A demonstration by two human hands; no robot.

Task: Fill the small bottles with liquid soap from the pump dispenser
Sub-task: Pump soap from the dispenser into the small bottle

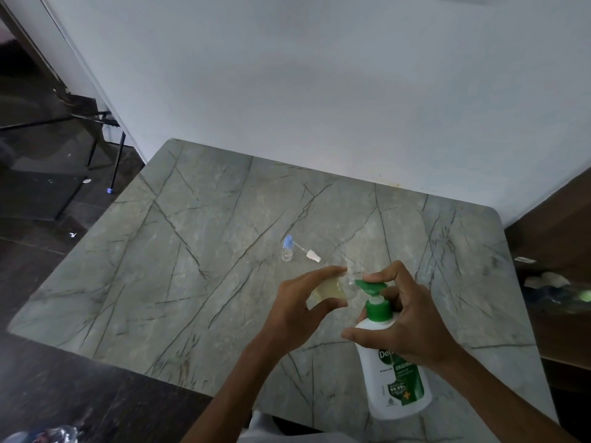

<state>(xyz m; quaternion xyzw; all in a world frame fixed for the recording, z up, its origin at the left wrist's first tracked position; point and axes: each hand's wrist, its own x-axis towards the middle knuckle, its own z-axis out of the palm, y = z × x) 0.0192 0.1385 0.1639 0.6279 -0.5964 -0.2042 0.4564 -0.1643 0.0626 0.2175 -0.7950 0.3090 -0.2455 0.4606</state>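
Note:
My left hand (297, 308) holds a small clear bottle (332, 289) on its side, partly filled with yellowish soap, its open mouth at the green nozzle. The white pump dispenser (395, 382) with a green pump head (372, 287) stands at the table's near right. My right hand (406, 318) wraps its neck, with the index finger on top of the pump head. Farther back stands a small clear bottle with a blue cap (287, 249). A loose white spray cap with a thin tube (308, 252) lies beside it.
The grey marble table (192, 266) stands against a white wall. Dark floor and black chair legs (105, 161) lie to the left. A dark wooden surface with some blurred items (556, 289) sits to the right.

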